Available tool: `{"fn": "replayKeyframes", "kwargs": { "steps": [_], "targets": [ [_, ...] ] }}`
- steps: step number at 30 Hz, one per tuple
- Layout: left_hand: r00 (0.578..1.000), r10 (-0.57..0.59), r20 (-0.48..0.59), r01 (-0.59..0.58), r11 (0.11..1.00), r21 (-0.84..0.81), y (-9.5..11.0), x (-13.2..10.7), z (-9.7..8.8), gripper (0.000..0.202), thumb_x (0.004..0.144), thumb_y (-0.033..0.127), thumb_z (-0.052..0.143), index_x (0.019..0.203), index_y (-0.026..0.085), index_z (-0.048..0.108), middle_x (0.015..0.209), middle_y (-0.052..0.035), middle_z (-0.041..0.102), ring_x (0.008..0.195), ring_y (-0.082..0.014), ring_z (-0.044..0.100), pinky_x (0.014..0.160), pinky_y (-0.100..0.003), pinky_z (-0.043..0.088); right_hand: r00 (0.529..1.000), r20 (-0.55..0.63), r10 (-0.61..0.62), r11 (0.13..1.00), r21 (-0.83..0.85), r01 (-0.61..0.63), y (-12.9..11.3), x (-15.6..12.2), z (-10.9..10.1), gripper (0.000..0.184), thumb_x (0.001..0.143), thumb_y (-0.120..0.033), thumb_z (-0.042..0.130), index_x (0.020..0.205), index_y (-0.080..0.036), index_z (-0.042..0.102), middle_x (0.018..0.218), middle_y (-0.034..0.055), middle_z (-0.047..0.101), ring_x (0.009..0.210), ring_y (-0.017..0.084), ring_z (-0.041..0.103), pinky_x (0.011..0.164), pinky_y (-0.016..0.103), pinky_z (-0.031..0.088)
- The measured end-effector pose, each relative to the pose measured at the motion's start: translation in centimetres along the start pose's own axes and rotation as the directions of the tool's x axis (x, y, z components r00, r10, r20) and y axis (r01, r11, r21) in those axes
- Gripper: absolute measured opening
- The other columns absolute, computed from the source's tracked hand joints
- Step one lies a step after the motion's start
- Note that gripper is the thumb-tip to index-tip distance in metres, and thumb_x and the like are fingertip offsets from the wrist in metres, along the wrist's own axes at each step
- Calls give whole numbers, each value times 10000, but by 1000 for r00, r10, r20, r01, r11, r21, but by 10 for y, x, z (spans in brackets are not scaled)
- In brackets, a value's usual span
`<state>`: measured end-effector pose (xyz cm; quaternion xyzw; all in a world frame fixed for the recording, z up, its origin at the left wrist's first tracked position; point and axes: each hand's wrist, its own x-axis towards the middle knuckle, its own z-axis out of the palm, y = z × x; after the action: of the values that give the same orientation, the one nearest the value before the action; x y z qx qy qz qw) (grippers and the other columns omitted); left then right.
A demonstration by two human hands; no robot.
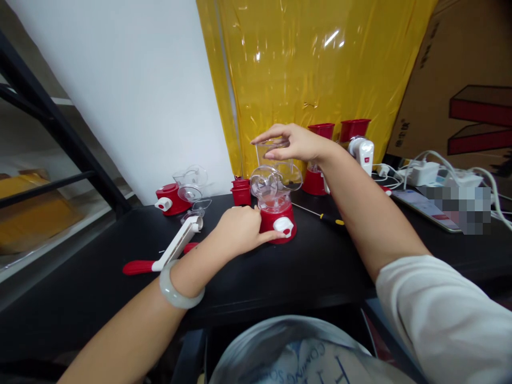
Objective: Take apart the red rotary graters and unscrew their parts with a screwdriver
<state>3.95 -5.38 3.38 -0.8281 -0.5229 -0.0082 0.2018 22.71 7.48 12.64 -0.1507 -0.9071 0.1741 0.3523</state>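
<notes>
In front of me on the black table stands a rotary grater with a red base (276, 210), a white knob and a clear plastic body (266, 182). My left hand (240, 226) closes round the left side of the base, with the thumb by the knob. From above, my right hand (290, 143) grips the rim of the clear chute at the top of the body. Left of my left hand lies a white crank (176, 245) with a red handle. Behind it a second red base (178, 198) stands with clear parts. Small red cups (241, 192) are stacked behind the grater.
A screwdriver (332, 219) lies to the right of the grater. More graters with red hoppers (355, 129) stand behind my right forearm. At the right are a phone (426, 209) and white chargers (424, 173) with cables. Yellow film hangs behind the table.
</notes>
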Motion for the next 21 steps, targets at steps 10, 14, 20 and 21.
{"fn": "replayKeyframes", "kwargs": {
  "steps": [10, 14, 20, 21],
  "targets": [
    [995, -97, -24, 97, 995, -2, 7, -2, 2, 819, 831, 777, 217, 941, 97, 660, 765, -165, 693, 734, -308, 677, 634, -356, 456, 999, 22, -37, 977, 212, 32, 14, -3, -2, 702, 694, -431, 770, 1327, -244, 532, 1269, 83, 583, 1244, 284, 514, 1032, 499, 438],
    [993, -115, -31, 114, 993, -36, 3, -1, 4, 808, 843, 765, 185, 913, 123, 671, 790, -162, 700, 720, -308, 675, 617, -358, 457, 998, 56, -22, 956, 293, 4, 11, -6, -3, 716, 678, -417, 786, 1328, -261, 529, 1285, 89, 587, 1260, 294, 508, 1037, 500, 436],
    [985, -161, -68, 152, 981, -121, -4, 0, 8, 725, 870, 726, 216, 876, 159, 668, 781, -130, 699, 702, -288, 673, 608, -351, 462, 1000, 29, -3, 946, 325, -6, 15, -7, -3, 650, 687, -391, 784, 1284, -277, 552, 1301, 88, 579, 1272, 304, 486, 1020, 530, 447],
    [983, -171, -75, 160, 978, -133, -5, 1, 9, 706, 872, 719, 232, 892, 159, 662, 793, -128, 701, 709, -286, 674, 610, -350, 464, 1000, 19, 11, 947, 322, -16, 17, -7, -3, 647, 690, -387, 783, 1283, -278, 550, 1292, 86, 577, 1265, 303, 489, 1013, 526, 457]
  ]
}}
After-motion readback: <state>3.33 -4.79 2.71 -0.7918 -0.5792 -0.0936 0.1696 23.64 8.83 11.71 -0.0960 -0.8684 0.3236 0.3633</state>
